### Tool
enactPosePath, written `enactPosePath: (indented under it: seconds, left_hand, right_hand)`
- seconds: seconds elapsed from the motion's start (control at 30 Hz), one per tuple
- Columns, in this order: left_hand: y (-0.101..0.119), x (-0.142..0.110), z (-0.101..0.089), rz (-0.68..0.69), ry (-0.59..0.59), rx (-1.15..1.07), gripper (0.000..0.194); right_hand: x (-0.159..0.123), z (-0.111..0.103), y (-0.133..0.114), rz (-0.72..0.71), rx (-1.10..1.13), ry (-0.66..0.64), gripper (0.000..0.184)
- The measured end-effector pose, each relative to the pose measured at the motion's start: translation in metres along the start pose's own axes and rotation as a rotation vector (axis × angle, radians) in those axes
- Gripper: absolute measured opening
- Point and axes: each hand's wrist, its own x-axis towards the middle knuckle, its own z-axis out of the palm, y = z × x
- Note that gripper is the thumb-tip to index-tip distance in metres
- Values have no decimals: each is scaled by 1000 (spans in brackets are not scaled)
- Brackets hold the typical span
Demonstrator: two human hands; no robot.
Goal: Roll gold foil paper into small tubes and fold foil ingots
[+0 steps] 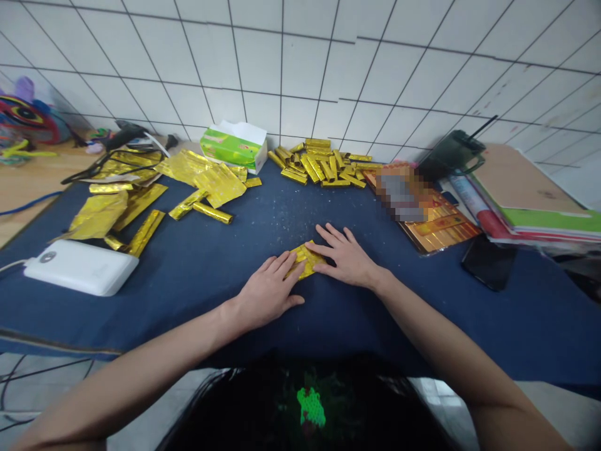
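left hand [267,291]: spread, pressing gold paper [305,260] | right hand [345,255]: spread, fingertips apparently on same paper | desk [328,326]: blue-covered | gold rolls [319,164]: piled beyond

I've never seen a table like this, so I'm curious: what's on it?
blue cloth: one, dark blue, covering the table
gold foil rolls: many, gold, heaped by the wall
gold foil sheets: several, gold, left of the rolls
tissue box: one, green and white, by the wall
power bank: one, white, front left
smartphone: one, black, right
stack of books: one, mixed colours, far right
folded gold foil: one, gold, centre
left hand: one, bare, on the foil
right hand: one, bare, on the foil
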Motion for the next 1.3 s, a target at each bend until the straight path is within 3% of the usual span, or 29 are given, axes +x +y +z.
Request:
enactPosePath:
  seconds: [0.27, 0.4, 0.53, 0.67, 0.77, 0.87, 0.97, 1.07, 1.17, 1.3]
  left_hand:
    - [24, -2, -19, -11, -51, -71, 59]
    - [12, 8, -25, -5, -5, -54, 47]
    - [-3, 20, -20, 87, -24, -21, 40]
    - [-2, 23, -14, 83, -22, 25, 37]
    - [4, 22, -13, 31, -8, 51, 35]
    - [9, 23, -14, -35, 4, 90, 30]
    - [8, 25, -14, -107, 19, 122, 26]
    - [0, 28, -13, -119, 34, 98, 23]
    - [-10, 29, -10, -68, 40, 24, 19]
    - [-17, 30, -6, -67, 71, -65, 29]
  right_hand:
    - [12, -14, 6, -75, 123, -141, 46]
    - [15, -16, 8, -107, 163, -169, 47]
    - [15, -18, 7, -99, 172, -184, 48]
    - [12, -20, 5, -13, 170, -54, 54]
    - [10, -20, 2, 214, 175, 129, 32]
    - [10, -19, -3, 336, 197, 166, 21]
    - [11, -16, -10, 270, 180, 210, 20]
    - [7, -12, -17, 112, 115, 263, 22]
    - [0, -7, -22, -42, 29, 248, 23]
    - [-11, -3, -29, -100, -61, 194, 26]
